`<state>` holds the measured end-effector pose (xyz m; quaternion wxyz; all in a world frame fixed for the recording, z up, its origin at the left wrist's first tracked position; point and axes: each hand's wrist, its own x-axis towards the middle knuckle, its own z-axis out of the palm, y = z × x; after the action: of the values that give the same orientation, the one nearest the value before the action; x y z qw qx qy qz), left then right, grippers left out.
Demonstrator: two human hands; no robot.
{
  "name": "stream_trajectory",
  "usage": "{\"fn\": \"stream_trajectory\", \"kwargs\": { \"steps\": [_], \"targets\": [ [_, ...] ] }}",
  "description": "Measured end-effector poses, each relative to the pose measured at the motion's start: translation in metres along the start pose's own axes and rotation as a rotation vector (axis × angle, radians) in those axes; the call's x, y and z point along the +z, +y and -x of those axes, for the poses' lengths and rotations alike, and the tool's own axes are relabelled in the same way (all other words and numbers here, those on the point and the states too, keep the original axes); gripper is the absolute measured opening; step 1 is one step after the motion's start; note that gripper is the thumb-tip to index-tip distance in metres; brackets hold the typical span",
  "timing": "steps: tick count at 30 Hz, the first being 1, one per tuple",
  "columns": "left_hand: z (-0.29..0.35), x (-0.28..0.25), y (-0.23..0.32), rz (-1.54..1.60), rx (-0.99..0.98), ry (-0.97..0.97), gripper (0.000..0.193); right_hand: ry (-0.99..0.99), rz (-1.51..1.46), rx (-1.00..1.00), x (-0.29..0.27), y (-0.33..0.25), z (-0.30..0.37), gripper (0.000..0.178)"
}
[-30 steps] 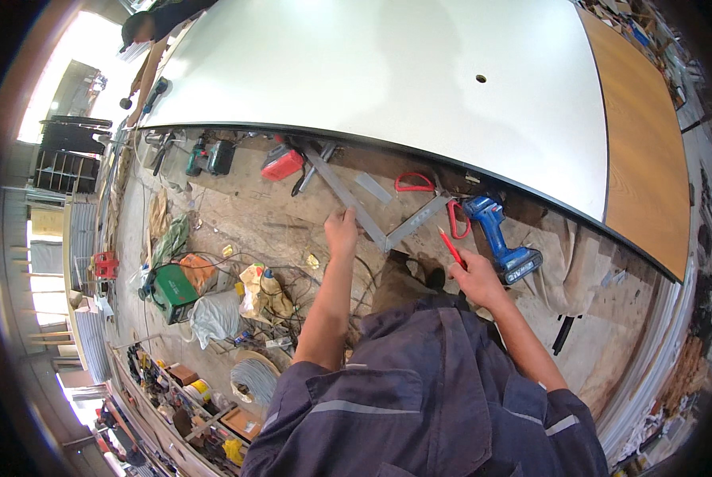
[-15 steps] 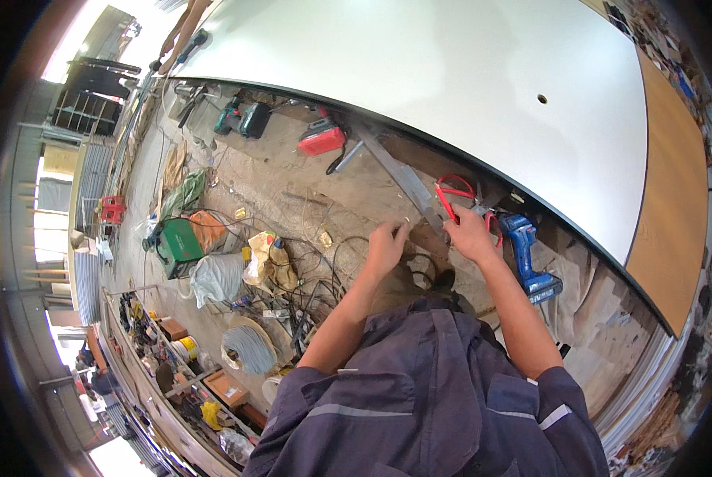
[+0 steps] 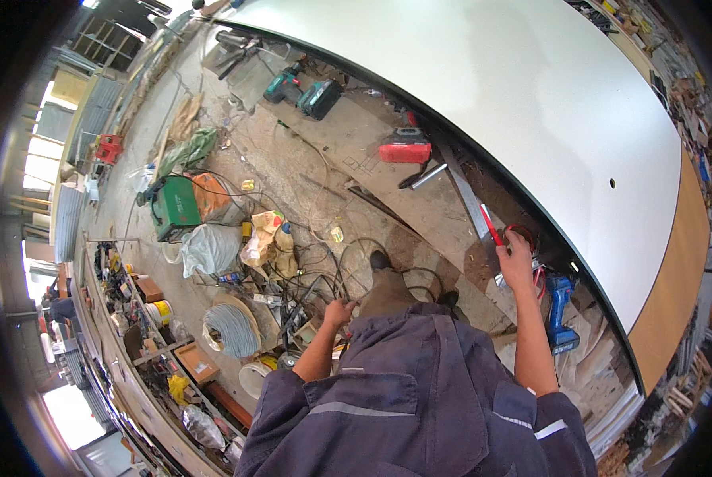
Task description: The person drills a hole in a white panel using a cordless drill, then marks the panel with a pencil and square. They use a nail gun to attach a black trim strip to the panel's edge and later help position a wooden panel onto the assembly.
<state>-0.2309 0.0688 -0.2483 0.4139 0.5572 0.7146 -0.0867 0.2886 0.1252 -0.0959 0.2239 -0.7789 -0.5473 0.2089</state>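
My right hand (image 3: 517, 261) reaches forward under the edge of the large white panel (image 3: 523, 87). Its fingers are closed around a slim red tool (image 3: 491, 226) with a pale end, which points up and to the left; its kind is unclear. Beside that hand lie red loops like handles (image 3: 539, 280), partly hidden, and a blue cordless power tool (image 3: 560, 314). A flat metal bar (image 3: 469, 195) runs past the red tool's tip. My left hand (image 3: 338, 312) is low, close to my left side, with its fingers curled; anything inside them is hidden.
Ahead sit a red battery tool (image 3: 405, 149), a short metal tube (image 3: 429, 176) and a green cordless drill (image 3: 304, 94). Leftward are a green machine box (image 3: 175, 208), bags, tangled cables and a wire coil (image 3: 231, 330). Racks (image 3: 165, 350) line the left side. My shoe (image 3: 381, 260) stands among cables.
My left hand has pulled back and left, toward my body, away from the right hand. The right hand still grips the red tool, farther right in view. The view has shifted.
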Motion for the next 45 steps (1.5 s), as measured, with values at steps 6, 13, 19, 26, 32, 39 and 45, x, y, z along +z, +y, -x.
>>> {"fn": "stream_trajectory", "kwargs": {
  "steps": [6,13,19,26,32,39,45],
  "targets": [
    [-0.019,-0.024,0.011,0.045,-0.026,-0.098,0.048,0.055,-0.037,0.180,0.005,-0.010,-0.010,0.038],
    [-0.054,-0.073,0.007,0.235,-0.010,-0.052,0.044,0.095,-0.173,0.297,0.026,-0.061,-0.029,0.040],
    [-0.083,-0.086,-0.041,0.491,-0.021,0.025,0.043,-0.079,-0.269,0.221,0.074,-0.139,-0.065,0.034],
    [-0.066,-0.109,-0.067,0.593,-0.149,0.056,0.043,-0.280,-0.320,-0.022,0.097,-0.238,-0.089,0.041],
    [-0.044,-0.112,-0.089,0.556,-0.247,0.121,0.043,-0.330,-0.224,-0.412,0.147,-0.295,-0.152,0.048],
    [-0.050,-0.111,-0.106,0.592,-0.322,0.162,0.042,-0.271,-0.012,-0.460,0.222,-0.301,-0.222,0.048],
    [-0.065,-0.132,-0.096,0.571,-0.389,0.124,0.046,-0.422,0.108,-0.477,0.191,-0.300,-0.200,0.039]
  ]
}}
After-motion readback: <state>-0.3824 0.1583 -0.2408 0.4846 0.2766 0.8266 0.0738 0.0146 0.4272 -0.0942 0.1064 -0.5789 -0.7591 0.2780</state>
